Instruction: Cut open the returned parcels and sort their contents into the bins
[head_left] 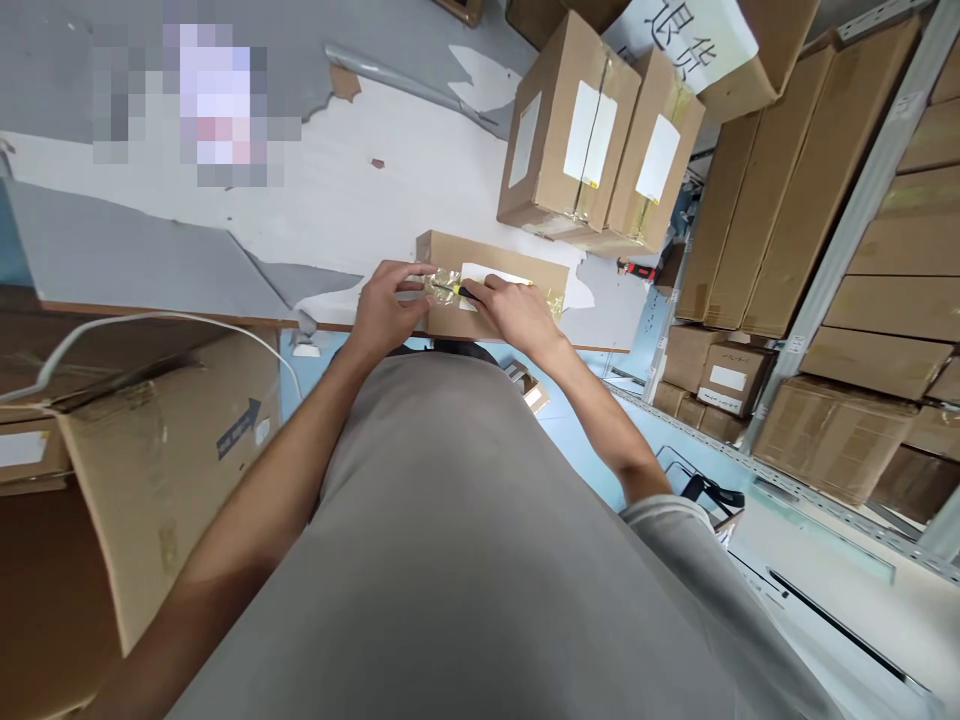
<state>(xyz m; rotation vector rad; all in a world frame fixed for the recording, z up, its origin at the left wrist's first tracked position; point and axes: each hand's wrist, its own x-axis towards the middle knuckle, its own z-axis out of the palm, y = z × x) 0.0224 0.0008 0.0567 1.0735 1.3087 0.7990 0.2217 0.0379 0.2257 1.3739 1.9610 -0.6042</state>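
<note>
A small cardboard box (495, 250) with a white label lies at the front edge of the worktable. My right hand (517, 310) is closed around a small screwdriver (465, 293) with a black and yellow handle, its thin shaft pointing left over the box. At the box's left end, my left hand (386, 310) has its fingers and thumb curled on crinkled clear plastic (444, 280), close to the tool's tip. Whether this plastic is a bag or loose tape I cannot tell. More shiny tape (555, 303) shows at the box's right end, beside my right wrist.
Two taped cartons (570, 130) with labels stand at the back right of the worktable (315, 190), whose covering is torn. A red and black tool (637, 270) lies at its right. Shelves of boxes (885, 320) rise on the right. An open carton (165, 480) and white cable (150, 316) are at left.
</note>
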